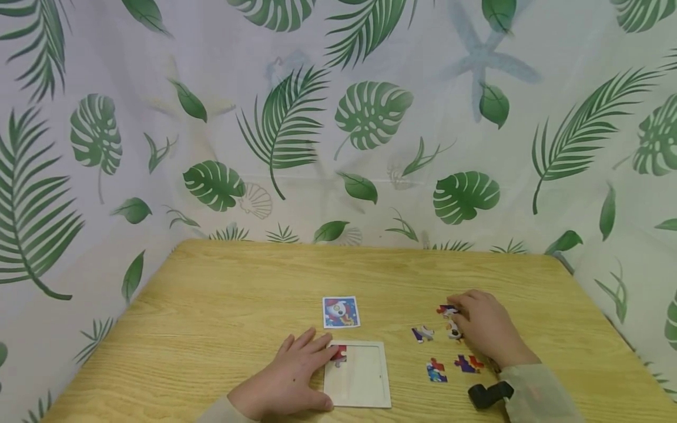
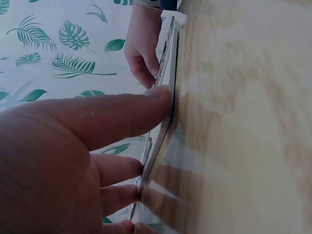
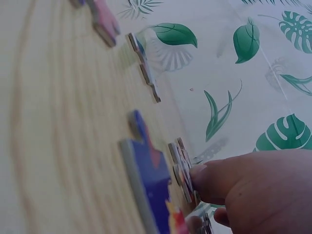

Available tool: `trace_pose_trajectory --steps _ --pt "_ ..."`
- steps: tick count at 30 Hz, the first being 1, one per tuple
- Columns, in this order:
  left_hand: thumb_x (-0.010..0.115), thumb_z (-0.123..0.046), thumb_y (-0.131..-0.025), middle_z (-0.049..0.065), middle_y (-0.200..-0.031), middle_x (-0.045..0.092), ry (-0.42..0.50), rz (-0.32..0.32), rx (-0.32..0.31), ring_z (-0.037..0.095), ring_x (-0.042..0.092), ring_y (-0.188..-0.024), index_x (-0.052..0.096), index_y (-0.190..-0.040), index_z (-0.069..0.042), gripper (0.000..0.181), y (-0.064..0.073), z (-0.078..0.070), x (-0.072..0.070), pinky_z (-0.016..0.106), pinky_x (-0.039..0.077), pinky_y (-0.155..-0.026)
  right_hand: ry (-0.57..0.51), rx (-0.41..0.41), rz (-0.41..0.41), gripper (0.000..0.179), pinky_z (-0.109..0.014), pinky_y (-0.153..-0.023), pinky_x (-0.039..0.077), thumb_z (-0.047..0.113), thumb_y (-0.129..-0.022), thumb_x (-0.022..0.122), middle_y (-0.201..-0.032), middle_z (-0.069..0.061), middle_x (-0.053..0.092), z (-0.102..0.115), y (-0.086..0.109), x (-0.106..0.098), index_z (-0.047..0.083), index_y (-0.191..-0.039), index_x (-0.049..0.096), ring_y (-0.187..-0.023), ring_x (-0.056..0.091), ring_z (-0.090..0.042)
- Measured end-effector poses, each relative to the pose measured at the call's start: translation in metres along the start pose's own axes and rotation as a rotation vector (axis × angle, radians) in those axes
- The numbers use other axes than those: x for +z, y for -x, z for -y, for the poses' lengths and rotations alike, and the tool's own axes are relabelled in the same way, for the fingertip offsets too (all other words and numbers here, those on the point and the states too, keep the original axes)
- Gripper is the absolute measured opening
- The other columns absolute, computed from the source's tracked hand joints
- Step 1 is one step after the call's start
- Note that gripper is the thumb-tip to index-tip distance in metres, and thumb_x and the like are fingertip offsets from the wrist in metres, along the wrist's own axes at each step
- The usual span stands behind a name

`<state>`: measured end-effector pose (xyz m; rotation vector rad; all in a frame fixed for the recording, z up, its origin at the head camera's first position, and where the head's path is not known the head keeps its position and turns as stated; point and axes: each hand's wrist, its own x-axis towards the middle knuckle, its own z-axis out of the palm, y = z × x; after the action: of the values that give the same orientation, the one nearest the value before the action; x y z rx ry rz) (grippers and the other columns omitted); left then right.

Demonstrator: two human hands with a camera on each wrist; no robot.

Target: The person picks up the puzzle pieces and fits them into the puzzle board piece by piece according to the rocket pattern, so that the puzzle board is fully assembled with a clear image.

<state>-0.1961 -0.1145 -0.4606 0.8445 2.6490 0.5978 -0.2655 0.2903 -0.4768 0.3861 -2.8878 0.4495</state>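
My left hand (image 1: 293, 376) rests at the left side of a shallow wooden puzzle tray (image 1: 386, 376), fingers spread and fairly straight. Its thumb touches the tray's edge near the front corner, as the left wrist view also shows. A red puzzle piece (image 1: 341, 354) lies in the tray's upper left corner, partly under a fingertip. To the right, my right hand (image 1: 489, 329) pinches a puzzle piece (image 1: 447, 309) with thumb and fingertips; the fingers partly hide it. Beside the thumb lies another puzzle piece (image 1: 453, 330). In the right wrist view the thumb (image 3: 209, 180) presses on a piece's face.
More loose pieces lie between tray and right hand: a purple-and-white piece (image 1: 423, 334), a blue-and-red piece (image 1: 436, 371) and a purple-and-orange piece (image 1: 468, 363). A square picture card (image 1: 341, 312) sits behind the tray. Leaf-patterned cloth (image 1: 370, 194) surrounds the wooden table (image 1: 238, 294).
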Motion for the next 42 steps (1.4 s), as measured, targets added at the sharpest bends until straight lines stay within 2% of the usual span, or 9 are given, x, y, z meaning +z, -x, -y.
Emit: trace_pose_trajectory --steps 4,8,15,20,28,32,35,38,42 --pt "0.078 -0.056 -0.081 0.002 -0.164 0.029 0.001 0.008 -0.001 0.036 0.015 -0.152 0.044 -0.156 -0.021 0.089 -0.001 0.0 0.0 0.066 0.01 -0.116 0.013 -0.012 0.017 0.041 -0.062 -0.091 0.046 0.017 -0.095 0.069 -0.118 -0.018 0.063 0.0 0.002 0.0 0.002 -0.133 0.065 -0.108 0.058 -0.042" --pt "0.078 -0.055 -0.082 0.004 -0.164 0.03 -0.004 0.005 0.01 0.037 0.016 -0.152 0.044 -0.155 -0.019 0.088 0.0 -0.001 0.0 0.067 0.011 -0.115 -0.009 -0.009 0.023 0.029 -0.058 -0.087 0.047 0.016 -0.096 0.068 -0.114 -0.015 0.062 0.001 0.003 -0.001 0.004 -0.123 0.071 -0.103 0.058 -0.038" --pt "0.078 -0.053 -0.083 0.006 -0.164 0.029 0.009 0.001 0.02 0.038 0.015 -0.152 0.043 -0.156 -0.02 0.087 0.001 -0.002 -0.002 0.069 0.01 -0.114 -0.025 -0.001 0.024 0.018 -0.06 -0.09 0.046 0.015 -0.094 0.071 -0.107 -0.014 0.062 0.001 -0.001 -0.003 0.005 -0.109 0.073 -0.105 0.056 -0.041" --pt "0.077 -0.053 -0.083 0.006 -0.165 0.028 0.019 0.002 0.025 0.039 0.014 -0.152 0.043 -0.156 -0.02 0.087 0.001 0.0 -0.001 0.07 0.01 -0.114 -0.018 -0.005 0.019 0.018 -0.06 -0.093 0.044 0.018 -0.092 0.073 -0.103 -0.011 0.063 -0.001 -0.002 -0.004 0.005 -0.105 0.073 -0.108 0.056 -0.041" --pt "0.077 -0.053 -0.083 0.005 -0.165 0.027 0.022 0.007 0.024 0.037 0.013 -0.152 0.042 -0.156 -0.02 0.087 0.001 -0.001 -0.001 0.069 0.009 -0.114 -0.057 0.042 0.034 0.02 -0.059 -0.09 0.045 0.021 -0.091 0.073 -0.098 -0.005 0.065 0.0 0.001 -0.007 0.007 -0.104 0.073 -0.106 0.057 -0.038" --pt "0.076 -0.054 -0.083 0.006 -0.165 0.028 0.016 0.01 0.027 0.038 0.014 -0.152 0.042 -0.156 -0.021 0.088 0.001 -0.002 -0.002 0.069 0.01 -0.114 -0.102 0.053 0.021 0.024 -0.06 -0.092 0.045 0.024 -0.091 0.073 -0.103 -0.008 0.068 0.003 -0.001 -0.008 0.006 -0.109 0.074 -0.108 0.057 -0.038" --pt "0.077 -0.055 -0.083 0.006 -0.164 0.028 0.018 0.014 0.022 0.038 0.014 -0.152 0.042 -0.156 -0.021 0.088 0.002 -0.003 -0.003 0.069 0.011 -0.114 -0.158 0.04 0.009 0.031 -0.06 -0.094 0.045 0.026 -0.093 0.073 -0.109 -0.009 0.069 0.012 -0.002 -0.009 0.006 -0.117 0.073 -0.109 0.057 -0.036" --pt "0.077 -0.055 -0.082 0.006 -0.164 0.029 0.02 0.019 0.017 0.038 0.014 -0.152 0.043 -0.156 -0.02 0.088 0.002 -0.004 -0.005 0.069 0.011 -0.114 -0.208 0.003 0.009 0.034 -0.059 -0.095 0.045 0.029 -0.095 0.072 -0.11 -0.006 0.067 0.031 -0.003 -0.008 0.007 -0.121 0.072 -0.111 0.055 -0.035" --pt "0.077 -0.055 -0.083 0.006 -0.164 0.029 0.012 0.017 0.014 0.038 0.014 -0.152 0.042 -0.156 -0.019 0.089 0.001 -0.005 -0.007 0.069 0.01 -0.115 -0.242 -0.089 -0.009 0.025 -0.053 -0.092 0.046 0.028 -0.094 0.073 -0.105 0.003 0.063 0.063 -0.003 -0.001 0.014 -0.116 0.074 -0.108 0.054 -0.026"
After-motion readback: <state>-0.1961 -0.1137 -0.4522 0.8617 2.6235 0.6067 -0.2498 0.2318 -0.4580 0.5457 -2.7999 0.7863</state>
